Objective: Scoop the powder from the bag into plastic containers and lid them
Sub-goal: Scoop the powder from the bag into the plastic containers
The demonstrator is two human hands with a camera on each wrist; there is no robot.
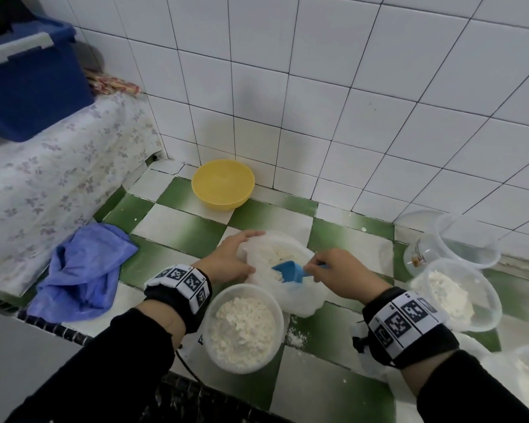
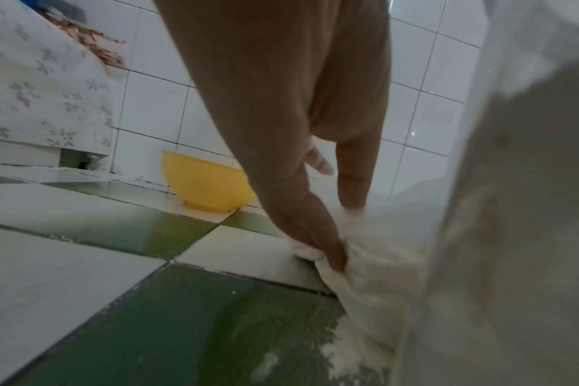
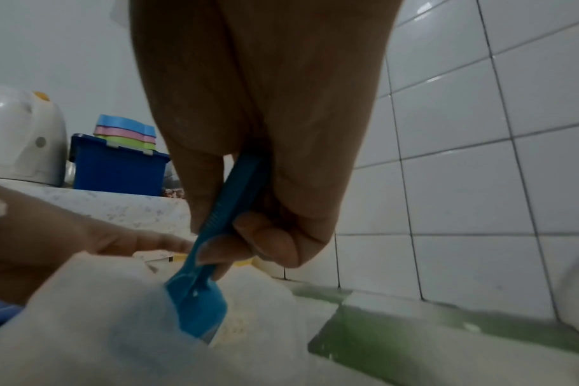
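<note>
A white plastic bag [image 1: 297, 296] of powder lies open in the middle of the tiled counter. My left hand [image 1: 245, 250] rests on the bag's left rim with straight fingers; in the left wrist view the left hand [image 2: 343, 235] presses the bunched bag [image 2: 380, 274] down. My right hand [image 1: 316, 268] pinches the handle of a blue scoop [image 1: 290, 271], whose bowl is down inside the bag's mouth. In the right wrist view the right hand [image 3: 222, 248] has thumb and fingers round the scoop [image 3: 198, 308], which is dipped in the bag [image 3: 99, 326]. An unlidded round container [image 1: 243, 328] full of powder stands just in front.
A second powder-filled container [image 1: 454, 296] stands at the right, with empty clear containers [image 1: 466, 239] behind it. A yellow bowl [image 1: 223, 183] sits against the tiled wall. A blue cloth [image 1: 83, 270] lies at the left. A blue bin [image 1: 28, 77] stands on the raised covered ledge. Spilled powder [image 1: 295, 335] dusts the tiles.
</note>
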